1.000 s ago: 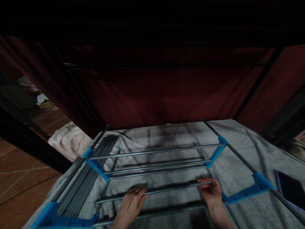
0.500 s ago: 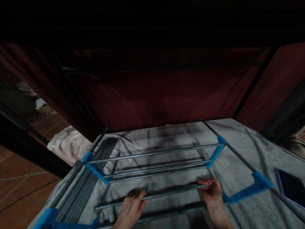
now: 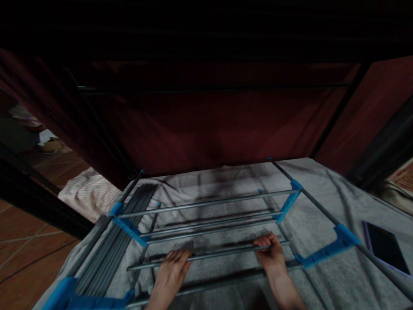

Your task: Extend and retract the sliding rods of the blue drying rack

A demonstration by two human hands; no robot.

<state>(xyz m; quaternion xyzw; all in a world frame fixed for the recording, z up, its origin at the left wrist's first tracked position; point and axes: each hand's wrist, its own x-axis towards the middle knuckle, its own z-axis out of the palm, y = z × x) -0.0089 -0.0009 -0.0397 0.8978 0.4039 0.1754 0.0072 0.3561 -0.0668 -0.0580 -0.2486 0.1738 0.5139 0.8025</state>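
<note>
A loose grey metal rod [image 3: 222, 252] lies crosswise in front of me, its left end free near the rack's left side. My left hand [image 3: 172, 269] is closed over the rod from above, left of its middle. Nearer its right end, my right hand [image 3: 270, 252] grips it with curled fingers, palm partly up, and the rod's tip sticks out beyond. Around both hands is a partly assembled rack frame of grey tubes with blue plastic brackets [image 3: 129, 230]. Crossbars [image 3: 209, 203] join the far brackets. Another tube [image 3: 238, 277] runs below the rod, between the near brackets.
Several grey tubes [image 3: 114, 241] lie bundled at the left on a grey blanket [image 3: 325, 206]. A dark-screened tablet or phone [image 3: 385, 247] lies at the right. Dark red panels [image 3: 206, 129] stand behind. At the left are a dark post and tiled floor [image 3: 35, 241].
My right hand has slid left along the rod, so its right end now shows past the fingers. My left hand still holds the rod. The view has shifted slightly.
</note>
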